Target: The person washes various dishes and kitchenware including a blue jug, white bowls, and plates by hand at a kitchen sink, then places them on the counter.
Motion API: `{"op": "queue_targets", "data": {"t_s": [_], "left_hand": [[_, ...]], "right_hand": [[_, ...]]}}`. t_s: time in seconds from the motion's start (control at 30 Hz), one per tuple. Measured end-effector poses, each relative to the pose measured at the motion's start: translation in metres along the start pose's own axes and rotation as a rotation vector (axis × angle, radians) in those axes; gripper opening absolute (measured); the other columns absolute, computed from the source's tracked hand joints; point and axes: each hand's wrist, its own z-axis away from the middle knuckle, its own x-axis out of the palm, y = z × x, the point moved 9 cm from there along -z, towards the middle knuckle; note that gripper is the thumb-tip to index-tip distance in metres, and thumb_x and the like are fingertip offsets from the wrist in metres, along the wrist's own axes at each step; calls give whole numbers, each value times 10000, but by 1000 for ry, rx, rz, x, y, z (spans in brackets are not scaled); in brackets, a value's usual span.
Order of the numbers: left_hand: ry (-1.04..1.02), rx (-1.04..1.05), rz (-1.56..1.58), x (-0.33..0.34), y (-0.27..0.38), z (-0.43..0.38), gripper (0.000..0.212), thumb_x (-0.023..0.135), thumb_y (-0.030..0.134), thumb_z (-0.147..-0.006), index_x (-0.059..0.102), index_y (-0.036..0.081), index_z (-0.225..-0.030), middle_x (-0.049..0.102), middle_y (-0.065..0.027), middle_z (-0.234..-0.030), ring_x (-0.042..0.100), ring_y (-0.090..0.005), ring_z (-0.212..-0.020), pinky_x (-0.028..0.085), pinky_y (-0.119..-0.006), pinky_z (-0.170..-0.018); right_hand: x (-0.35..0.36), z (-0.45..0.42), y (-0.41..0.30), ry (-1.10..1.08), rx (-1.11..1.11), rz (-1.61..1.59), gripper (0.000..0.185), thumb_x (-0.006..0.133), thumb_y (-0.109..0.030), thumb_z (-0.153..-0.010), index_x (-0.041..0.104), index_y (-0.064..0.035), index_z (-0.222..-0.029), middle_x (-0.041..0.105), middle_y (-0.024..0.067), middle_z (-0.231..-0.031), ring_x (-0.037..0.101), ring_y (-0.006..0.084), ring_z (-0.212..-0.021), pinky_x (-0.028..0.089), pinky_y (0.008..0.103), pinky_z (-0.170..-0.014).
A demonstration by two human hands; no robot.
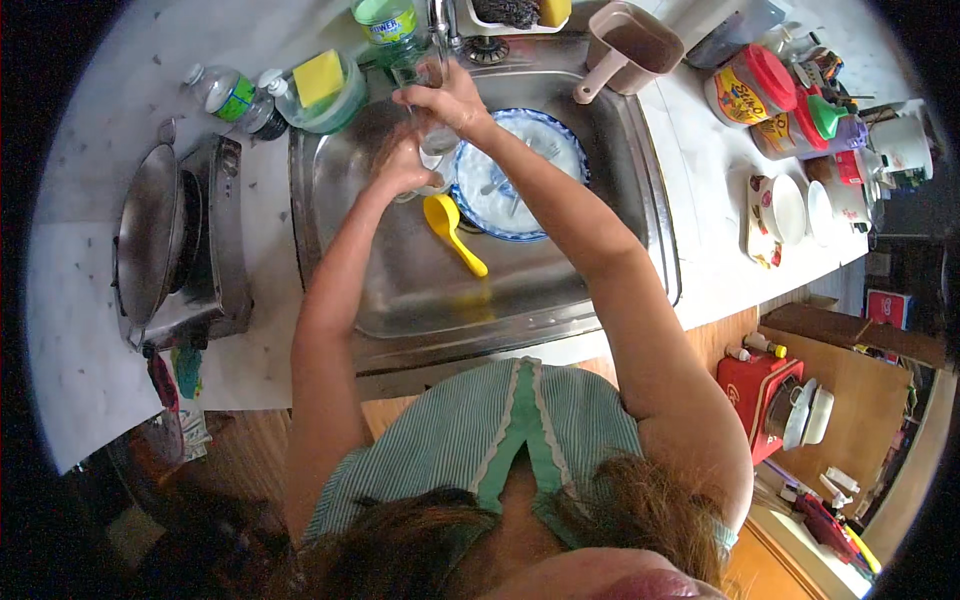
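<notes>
Beneath the faucet (pixel 441 30), my right hand (pixel 456 103) grips a clear drinking glass (pixel 439 140). Just below and to the left, my left hand (pixel 405 163) curls around clear glassware, its thumb towards the plate; whether this is the same glass or a second one is hard to tell. Water blurs the fingers. A blue-rimmed white plate (pixel 517 219) lies in the steel sink (pixel 405 300), with forks (pixel 551 150) and cloudy water on it, partly behind my right forearm. Near my left thumb rests a yellow plastic spoon (pixel 454 234).
A round tub (pixel 330 112) with a yellow sponge (pixel 319 78) stands at the sink's left corner, beside plastic bottles (pixel 232 97). Farther left, a wok (pixel 146 236) sits on a stove (pixel 221 247). A handled dipper (pixel 634 45) occupies the back right corner; jars (pixel 750 86) and bowls (pixel 787 208) stand beyond.
</notes>
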Motion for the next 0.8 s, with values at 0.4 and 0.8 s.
{"op": "queue_targets", "data": {"t_s": [0.4,0.8], "left_hand": [[13,81,-122,35,-11,-29,777,756,327,-475,488,145,-1181,503,-163,-1168,470,-330,-1085,393,-406,-919],[-115,139,-124,29,64,-49,835,805,313,-474,452,114,-1204,517,-180,-1162,504,-317,-1072,423,-390,-877]], "right_hand": [[6,50,-67,-573,-205,1349,482,710,-304,-589,613,-68,-998,640,155,-910,637,294,-821,512,455,-633],[-60,79,-76,-691,109,1430,514,703,-310,-618,586,-77,-1060,644,117,-949,620,258,-909,497,414,-727]]}}
